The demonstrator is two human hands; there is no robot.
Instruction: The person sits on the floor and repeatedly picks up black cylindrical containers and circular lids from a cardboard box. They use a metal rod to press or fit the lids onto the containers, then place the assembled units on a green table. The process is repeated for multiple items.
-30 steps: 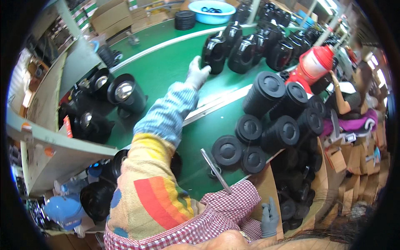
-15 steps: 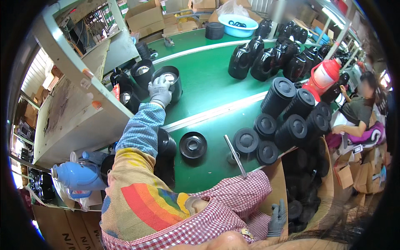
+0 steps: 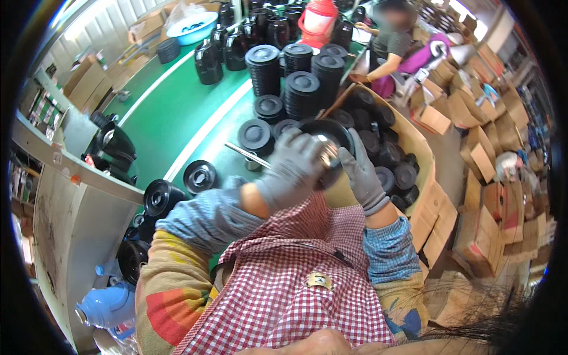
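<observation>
Both my hands wear grey gloves and hold one round black flask body (image 3: pixel 329 137) with a shiny metal mouth, just in front of my chest. My left hand (image 3: pixel 290 168) grips its near left side. On the right side, my right hand (image 3: pixel 360 174) clasps it with fingers pointing up. The piece hangs over the edge of an open cardboard box (image 3: pixel 414 148) filled with several black round lids. A thin metal rod (image 3: pixel 245 155) lies on the green table (image 3: pixel 177 112) just left of my hands.
Stacks of black lids (image 3: pixel 296 74) and several black flask bodies (image 3: pixel 225 47) stand on the table beyond. More black parts (image 3: pixel 160 198) lie at the left by a grey shelf (image 3: pixel 71 177). Another person (image 3: pixel 393 41) sits at the far right among cardboard boxes (image 3: pixel 491 231). A blue jug (image 3: pixel 106 305) sits low left.
My left hand came back from the black part at the far left shelf to my chest. Both hands now hold a black flask body, and my view has swung right.
</observation>
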